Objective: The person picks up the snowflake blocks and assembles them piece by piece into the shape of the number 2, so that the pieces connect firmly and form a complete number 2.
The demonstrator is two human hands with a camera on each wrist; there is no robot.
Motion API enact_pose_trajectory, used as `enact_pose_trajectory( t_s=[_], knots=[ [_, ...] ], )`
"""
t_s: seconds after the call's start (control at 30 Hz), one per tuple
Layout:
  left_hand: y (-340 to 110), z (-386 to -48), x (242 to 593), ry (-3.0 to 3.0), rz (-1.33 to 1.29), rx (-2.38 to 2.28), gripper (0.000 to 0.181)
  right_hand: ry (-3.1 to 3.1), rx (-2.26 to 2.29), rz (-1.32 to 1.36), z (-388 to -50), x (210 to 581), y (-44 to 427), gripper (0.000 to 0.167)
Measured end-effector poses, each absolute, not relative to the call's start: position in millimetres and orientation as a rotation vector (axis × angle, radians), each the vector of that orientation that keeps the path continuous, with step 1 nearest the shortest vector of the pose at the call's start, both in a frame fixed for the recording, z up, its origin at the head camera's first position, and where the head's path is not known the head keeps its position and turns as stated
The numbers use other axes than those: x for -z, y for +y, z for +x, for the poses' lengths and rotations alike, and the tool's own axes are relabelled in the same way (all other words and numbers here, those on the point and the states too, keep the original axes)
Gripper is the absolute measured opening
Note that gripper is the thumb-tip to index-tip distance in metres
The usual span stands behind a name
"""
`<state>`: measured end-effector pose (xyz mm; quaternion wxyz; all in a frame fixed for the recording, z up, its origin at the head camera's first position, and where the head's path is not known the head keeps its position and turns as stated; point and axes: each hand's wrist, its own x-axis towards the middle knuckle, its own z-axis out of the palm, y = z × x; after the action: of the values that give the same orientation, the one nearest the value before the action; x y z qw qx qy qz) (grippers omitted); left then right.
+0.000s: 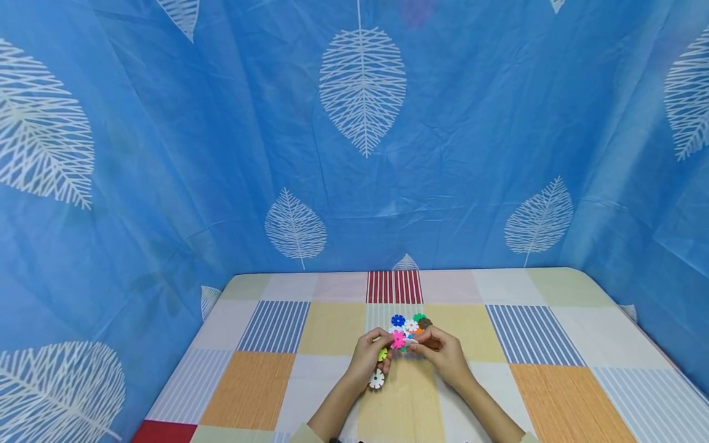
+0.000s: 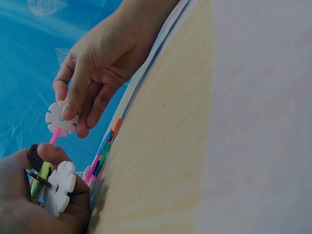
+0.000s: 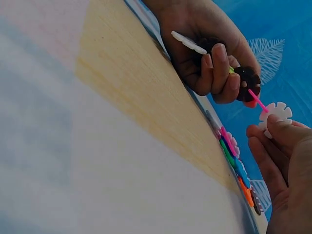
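We seem to be slotting a white disc, pinched in our right grip, onto the pink-ended chain clamped in our left grip over the worktop, well inside its far edge; next calls for matched notches, steady pressure.

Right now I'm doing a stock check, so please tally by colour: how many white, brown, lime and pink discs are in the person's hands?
White discs: 2
Brown discs: 2
Lime disc: 1
Pink disc: 1
Total: 6
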<state>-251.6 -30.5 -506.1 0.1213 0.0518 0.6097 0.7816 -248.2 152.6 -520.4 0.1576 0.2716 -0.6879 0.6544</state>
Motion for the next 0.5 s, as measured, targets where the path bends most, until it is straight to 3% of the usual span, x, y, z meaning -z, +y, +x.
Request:
enact_pose_trajectory(
  t_s=[0.33,0.5],
  knots=[
    [-32.2,-253.4,508.1,1.725,0.225,-2.259,0.019,-2.010,-1.773,0.748,-235.6,495.4,145.1,0.012],
    [-31.3,-253.9,509.5,1.755,0.164,-2.254,0.018,-2.033,-1.715,0.732,-244.8,505.2,146.9,0.012]
  ],
)
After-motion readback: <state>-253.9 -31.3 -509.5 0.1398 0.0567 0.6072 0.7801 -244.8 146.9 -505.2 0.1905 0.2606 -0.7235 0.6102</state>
